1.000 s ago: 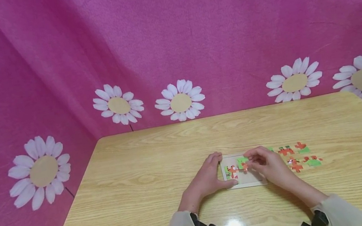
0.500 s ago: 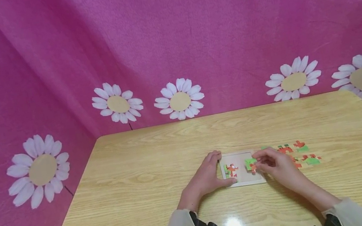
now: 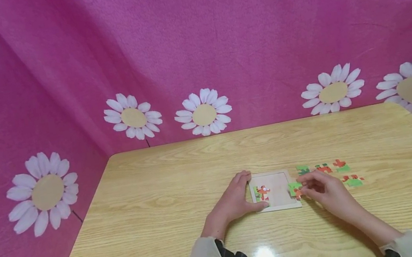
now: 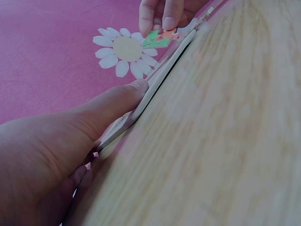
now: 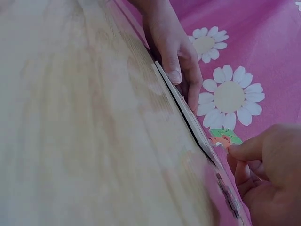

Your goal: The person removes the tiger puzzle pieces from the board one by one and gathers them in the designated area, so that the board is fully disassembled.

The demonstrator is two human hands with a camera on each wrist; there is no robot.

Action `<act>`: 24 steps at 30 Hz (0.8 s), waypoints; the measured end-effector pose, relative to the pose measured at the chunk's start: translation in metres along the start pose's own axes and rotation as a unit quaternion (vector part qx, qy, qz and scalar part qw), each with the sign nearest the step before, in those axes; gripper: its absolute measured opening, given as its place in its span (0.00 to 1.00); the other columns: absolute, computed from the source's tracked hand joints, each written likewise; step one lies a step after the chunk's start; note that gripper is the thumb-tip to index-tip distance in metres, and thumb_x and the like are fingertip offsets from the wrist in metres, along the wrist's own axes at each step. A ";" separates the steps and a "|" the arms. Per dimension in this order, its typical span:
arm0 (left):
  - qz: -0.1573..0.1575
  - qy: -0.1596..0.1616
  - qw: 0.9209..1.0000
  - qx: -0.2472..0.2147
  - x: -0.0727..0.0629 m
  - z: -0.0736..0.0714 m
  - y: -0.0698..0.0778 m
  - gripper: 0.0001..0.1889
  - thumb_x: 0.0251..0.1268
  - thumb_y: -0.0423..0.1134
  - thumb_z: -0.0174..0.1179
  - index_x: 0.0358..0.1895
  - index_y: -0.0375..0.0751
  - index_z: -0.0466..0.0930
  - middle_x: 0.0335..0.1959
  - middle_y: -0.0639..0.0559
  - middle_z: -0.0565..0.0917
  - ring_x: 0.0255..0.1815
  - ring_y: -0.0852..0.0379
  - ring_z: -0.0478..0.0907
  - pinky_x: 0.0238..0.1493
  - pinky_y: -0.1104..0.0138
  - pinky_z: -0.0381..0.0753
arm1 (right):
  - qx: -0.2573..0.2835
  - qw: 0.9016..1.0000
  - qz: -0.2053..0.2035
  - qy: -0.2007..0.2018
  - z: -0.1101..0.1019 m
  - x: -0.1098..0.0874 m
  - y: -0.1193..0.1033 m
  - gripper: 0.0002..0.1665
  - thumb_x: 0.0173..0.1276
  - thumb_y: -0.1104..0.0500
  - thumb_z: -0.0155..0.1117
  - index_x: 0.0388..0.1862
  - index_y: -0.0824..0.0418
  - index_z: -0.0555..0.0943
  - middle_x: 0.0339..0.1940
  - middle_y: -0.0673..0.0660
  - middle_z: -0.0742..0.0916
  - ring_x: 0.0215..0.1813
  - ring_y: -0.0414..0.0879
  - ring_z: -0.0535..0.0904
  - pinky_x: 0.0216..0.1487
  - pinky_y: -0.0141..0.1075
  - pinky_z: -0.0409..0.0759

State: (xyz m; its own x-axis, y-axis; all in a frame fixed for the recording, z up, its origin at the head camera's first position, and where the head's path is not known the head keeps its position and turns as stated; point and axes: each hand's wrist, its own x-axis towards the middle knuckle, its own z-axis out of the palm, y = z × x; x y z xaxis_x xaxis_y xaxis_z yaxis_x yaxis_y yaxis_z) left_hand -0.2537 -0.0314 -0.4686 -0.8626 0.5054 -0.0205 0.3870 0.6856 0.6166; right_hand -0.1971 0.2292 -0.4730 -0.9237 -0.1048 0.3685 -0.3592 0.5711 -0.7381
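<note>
A small wooden puzzle tray lies flat on the table, its bottom bare except for an orange-and-green piece at the left side. My left hand grips the tray's left side, thumb on the near corner and fingers at the far one. Over the tray's right rim, my right hand pinches a green-and-orange jigsaw piece between thumb and fingertips. In the right wrist view that jigsaw piece is raised above the tray, tilted.
Right of the tray lie several loose pieces: a green one, a red one, a red-and-green one and another nearer. My right hand hides part of that area. Behind the wooden table hangs a pink flowered curtain.
My right hand has carried the pinched jigsaw piece rightward, from the middle of the tray to its right rim. The left hand keeps its grip on the tray.
</note>
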 end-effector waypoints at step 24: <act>0.012 0.007 1.000 0.004 0.000 0.001 -0.001 0.48 0.52 0.58 0.71 0.72 0.37 0.60 0.77 0.49 0.60 0.78 0.52 0.58 0.78 0.60 0.61 | 0.008 0.999 -0.043 0.031 -0.015 -0.026 0.009 0.16 0.55 0.76 0.69 0.41 0.64 0.83 0.33 0.48 0.83 0.35 0.25 0.76 0.33 0.18 0.76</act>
State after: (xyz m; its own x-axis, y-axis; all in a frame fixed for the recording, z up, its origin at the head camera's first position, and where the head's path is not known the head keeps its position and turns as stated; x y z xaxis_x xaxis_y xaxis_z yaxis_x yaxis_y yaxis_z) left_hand -0.2533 -0.0317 -0.4697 -0.8572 0.5150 0.0046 0.4101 0.6771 0.6111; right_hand -0.1741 0.2498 -0.4810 -0.8792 -0.1015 0.4655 -0.4396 0.5497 -0.7103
